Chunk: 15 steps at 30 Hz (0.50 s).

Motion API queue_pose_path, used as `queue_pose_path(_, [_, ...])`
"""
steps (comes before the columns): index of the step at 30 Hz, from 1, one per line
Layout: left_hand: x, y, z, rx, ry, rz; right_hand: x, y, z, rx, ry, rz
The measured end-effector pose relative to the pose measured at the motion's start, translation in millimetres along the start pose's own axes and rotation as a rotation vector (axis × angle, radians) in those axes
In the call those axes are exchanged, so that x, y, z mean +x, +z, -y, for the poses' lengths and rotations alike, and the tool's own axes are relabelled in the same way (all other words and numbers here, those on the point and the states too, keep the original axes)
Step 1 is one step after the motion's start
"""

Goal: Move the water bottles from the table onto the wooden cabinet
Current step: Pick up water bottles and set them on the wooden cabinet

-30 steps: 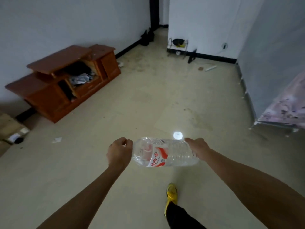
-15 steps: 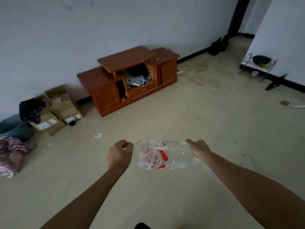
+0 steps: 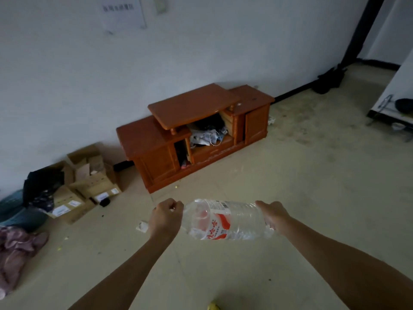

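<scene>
one large clear water bottle [image 3: 225, 220] with a red-and-white label is shown carried horizontally in mid-air above the pale floor [image 3: 312, 198], between two hands. the left hand [image 3: 165, 218] is closed around the neck end, so that the cap is hidden inside the grip; the right hand [image 3: 273, 218] is clamped against the base end, its fingers wrapped round the bottom edge. the wooden cabinet [image 3: 194, 133] is seen ahead against the white wall [image 3: 201, 52], well apart from the bottle, with a raised middle shelf top, two lower side tops and an open middle compartment stuffed with papers and dark items. no bottle is seen on any of its tops. the task is therefore judged to be in its carrying stage: this bottle has been lifted but not yet set down, and the approach to the cabinet and the placing are left. the surface from which the bottles are taken is not in view, so the number left there cannot be told. counted in view: one bottle, two hands, one cabinet. to the left of the cabinet, several opened cardboard boxes [image 3: 89, 182] are stacked beside a dark bundle, and a pinkish cloth heap [image 3: 15, 249] lies on the floor at the frame edge. one sheet of paper [image 3: 123, 14] is fixed to the wall above.
</scene>
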State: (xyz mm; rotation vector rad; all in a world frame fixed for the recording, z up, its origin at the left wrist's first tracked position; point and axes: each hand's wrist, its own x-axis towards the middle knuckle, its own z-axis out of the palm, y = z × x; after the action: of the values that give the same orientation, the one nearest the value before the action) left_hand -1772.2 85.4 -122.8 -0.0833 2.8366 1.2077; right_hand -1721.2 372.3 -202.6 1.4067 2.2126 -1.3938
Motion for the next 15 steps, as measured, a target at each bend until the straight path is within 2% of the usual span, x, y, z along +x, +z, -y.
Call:
queue_pose_path(6, [129.4,18.7,-56.1,-0.015,0.044,0.040,81.2,-5.7,86.8,0.004,0.049,-0.046])
queue_pose_path(15, [346.2,105.5,-111.6,-0.002,-0.007,0.069,278.1,6.0,235.6,0.082,0.058,-0.043])
